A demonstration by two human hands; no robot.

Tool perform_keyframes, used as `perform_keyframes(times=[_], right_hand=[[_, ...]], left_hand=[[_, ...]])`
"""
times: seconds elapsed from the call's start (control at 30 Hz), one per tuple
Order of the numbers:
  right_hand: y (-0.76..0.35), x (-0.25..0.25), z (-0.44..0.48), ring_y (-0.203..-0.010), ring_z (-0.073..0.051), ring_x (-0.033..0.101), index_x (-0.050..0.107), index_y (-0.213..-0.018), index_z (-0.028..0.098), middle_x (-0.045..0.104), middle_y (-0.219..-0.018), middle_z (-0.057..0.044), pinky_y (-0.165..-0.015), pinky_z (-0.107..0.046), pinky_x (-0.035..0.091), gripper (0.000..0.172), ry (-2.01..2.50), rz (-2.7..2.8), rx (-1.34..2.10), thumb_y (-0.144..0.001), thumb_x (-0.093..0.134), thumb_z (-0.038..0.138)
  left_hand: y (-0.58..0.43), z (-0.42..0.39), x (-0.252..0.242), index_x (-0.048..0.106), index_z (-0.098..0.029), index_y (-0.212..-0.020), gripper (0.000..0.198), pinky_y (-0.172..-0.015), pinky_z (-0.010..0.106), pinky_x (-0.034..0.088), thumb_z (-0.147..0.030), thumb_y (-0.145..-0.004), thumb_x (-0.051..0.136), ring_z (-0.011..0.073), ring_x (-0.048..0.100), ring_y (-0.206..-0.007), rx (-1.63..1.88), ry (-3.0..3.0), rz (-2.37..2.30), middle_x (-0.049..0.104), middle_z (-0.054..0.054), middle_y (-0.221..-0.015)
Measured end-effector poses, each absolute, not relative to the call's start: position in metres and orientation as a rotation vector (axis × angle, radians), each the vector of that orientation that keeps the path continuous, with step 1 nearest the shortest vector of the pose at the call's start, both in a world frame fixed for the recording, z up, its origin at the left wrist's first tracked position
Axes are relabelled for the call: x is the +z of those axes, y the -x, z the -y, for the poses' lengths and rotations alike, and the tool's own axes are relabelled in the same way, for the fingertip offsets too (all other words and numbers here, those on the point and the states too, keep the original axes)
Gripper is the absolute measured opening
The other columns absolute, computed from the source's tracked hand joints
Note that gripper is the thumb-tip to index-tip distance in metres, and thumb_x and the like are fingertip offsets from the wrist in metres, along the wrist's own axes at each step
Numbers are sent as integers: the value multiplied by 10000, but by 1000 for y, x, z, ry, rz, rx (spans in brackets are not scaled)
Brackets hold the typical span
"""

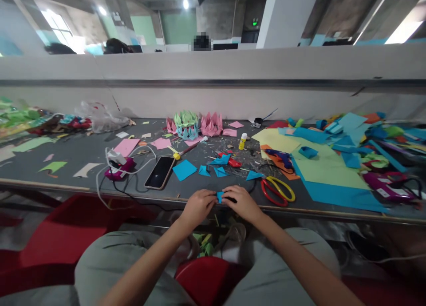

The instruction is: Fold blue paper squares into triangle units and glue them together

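My left hand [199, 205] and my right hand [242, 202] meet at the near edge of the grey table [83, 153], fingers pinched on a small blue folded paper piece [220, 196] held between them. Just beyond lie several blue folded triangles [220, 171] and a blue paper square [184, 169]. Red-and-yellow scissors [277, 190] rest right of my right hand. A black phone [160, 172] lies left of my left hand.
Pink, green and blue paper flowers [196, 124] stand at the back. A yellow glue bottle [242, 141], a purple glue gun [118, 167] with its cable, and large blue, green and yellow sheets [328, 166] cover the right. A red chair [66, 235] stands left of my knees.
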State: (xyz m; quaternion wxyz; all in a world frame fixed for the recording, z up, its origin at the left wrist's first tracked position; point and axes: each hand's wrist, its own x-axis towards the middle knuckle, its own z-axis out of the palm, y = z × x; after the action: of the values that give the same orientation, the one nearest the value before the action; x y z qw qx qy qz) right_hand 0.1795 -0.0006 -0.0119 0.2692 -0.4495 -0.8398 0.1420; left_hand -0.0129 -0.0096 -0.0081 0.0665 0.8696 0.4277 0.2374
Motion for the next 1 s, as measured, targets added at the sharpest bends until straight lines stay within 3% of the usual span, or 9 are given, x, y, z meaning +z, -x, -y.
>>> perform_keyframes(times=[0.23, 0.43, 0.7, 1.0], right_hand=[[-192, -5, -14, -883, -158, 564, 686, -848, 227, 665, -934, -17, -834, -298, 418, 105, 1027, 2405, 501, -804, 592, 246], [-194, -1, -18, -870, -148, 562, 685, -853, 222, 660, -902, -15, -820, -274, 423, 115, 946, 2459, 544, -801, 595, 270], [-192, -3, -12, -856, -156, 570, 674, -828, 212, 638, -886, -32, -803, -286, 435, 156, 1008, 2416, 574, -847, 523, 249], [-181, -3, -3, -846, -158, 538, 616, -797, 193, 587, -859, -36, -785, -280, 416, 142, 1224, 2317, 525, -857, 503, 254]], left_hand=[[11, 8, -2, 659, -187, -863, 125, -798, 313, 461, -266, -798, 587, 182, 600, -877, 624, -2690, -1273, 675, 33, -954], [14, 4, 8, 675, -216, -879, 135, -802, 294, 457, -192, -777, 590, 176, 595, -889, 463, -2734, -1208, 673, 18, -953], [13, 1, 16, 693, -211, -816, 219, -801, 250, 456, -102, -798, 504, 166, 596, -918, 471, -2508, -1206, 673, 23, -968], [9, 2, 4, 646, -160, -778, 95, -774, 287, 440, -173, -800, 554, 173, 553, -834, 676, -2362, -1340, 607, 46, -823]])
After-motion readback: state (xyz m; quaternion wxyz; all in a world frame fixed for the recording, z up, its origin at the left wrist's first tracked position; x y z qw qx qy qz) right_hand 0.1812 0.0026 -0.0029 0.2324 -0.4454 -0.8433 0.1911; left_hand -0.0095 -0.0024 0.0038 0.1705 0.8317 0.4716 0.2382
